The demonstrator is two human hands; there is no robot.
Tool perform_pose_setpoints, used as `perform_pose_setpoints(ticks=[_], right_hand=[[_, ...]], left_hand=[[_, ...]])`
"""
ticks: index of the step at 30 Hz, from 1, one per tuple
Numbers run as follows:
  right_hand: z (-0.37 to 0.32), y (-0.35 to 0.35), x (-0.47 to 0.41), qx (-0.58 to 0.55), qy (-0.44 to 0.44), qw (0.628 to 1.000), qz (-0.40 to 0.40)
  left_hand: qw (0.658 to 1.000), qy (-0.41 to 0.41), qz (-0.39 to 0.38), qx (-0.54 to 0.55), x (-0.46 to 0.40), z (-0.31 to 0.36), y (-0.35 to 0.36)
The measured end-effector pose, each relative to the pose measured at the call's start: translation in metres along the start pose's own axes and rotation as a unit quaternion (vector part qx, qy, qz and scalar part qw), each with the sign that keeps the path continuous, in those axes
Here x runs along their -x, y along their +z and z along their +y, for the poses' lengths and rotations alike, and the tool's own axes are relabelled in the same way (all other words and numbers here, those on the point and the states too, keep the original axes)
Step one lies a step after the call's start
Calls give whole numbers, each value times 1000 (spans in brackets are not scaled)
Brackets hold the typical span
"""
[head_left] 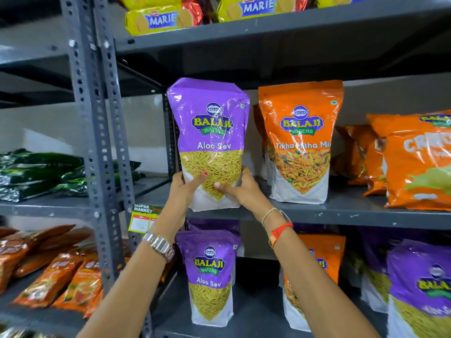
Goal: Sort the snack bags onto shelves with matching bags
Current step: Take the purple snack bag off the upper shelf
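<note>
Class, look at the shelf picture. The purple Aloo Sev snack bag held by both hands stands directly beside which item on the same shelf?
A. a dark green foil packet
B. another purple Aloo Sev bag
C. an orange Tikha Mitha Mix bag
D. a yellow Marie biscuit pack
C: the purple Aloo Sev snack bag, gripped by the left hand and right hand, stands next to the orange Tikha Mitha Mix bag on the grey metal shelf.

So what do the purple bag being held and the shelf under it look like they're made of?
Purple Aloo Sev bag: looks like glossy plastic film, with crinkles and bright glare streaks. Shelf: apparently grey painted metal, matte, scuffed along its front edge; its upright is punched with holes. Both hands, left hand and right hand, grip the bag's base.
</note>
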State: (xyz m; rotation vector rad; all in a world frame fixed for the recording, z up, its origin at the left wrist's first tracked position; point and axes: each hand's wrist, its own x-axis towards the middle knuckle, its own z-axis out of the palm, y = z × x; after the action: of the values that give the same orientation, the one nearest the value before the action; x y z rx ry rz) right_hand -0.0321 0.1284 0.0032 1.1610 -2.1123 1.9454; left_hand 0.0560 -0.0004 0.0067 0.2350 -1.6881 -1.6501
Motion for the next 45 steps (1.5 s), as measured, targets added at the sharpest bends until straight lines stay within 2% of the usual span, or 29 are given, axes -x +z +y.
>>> perform_pose_setpoints(ticks=[5,10,15,19,24,31,37,45], right_hand=[[-11,-11,45,-22,-16,999,-28],[-2,-17,95,-61,-6,995,-75],[54,-15,135,-60,45,989,-127],[110,-11,168,-35,91,984,-150],[179,-10,198,-8,157,976,-150],[252,-13,200,-14,192,973,-125],[271,-25,171,-25,231,966,-111],[302,-21,164,-47,226,970,-72]], left_hand=[[999,45,-22,-2,65,11,-15],[998,49,-32,3,120,4,-26],[996,26,-61,-52,154,-48,-42],[994,-24,-18,-105,180,-113,-42],[986,-53,6,-160,206,-191,-31],[981,-69,3,-181,198,-246,-4],[974,-122,31,-189,172,-273,28],[969,-117,53,-213,161,-301,47]])
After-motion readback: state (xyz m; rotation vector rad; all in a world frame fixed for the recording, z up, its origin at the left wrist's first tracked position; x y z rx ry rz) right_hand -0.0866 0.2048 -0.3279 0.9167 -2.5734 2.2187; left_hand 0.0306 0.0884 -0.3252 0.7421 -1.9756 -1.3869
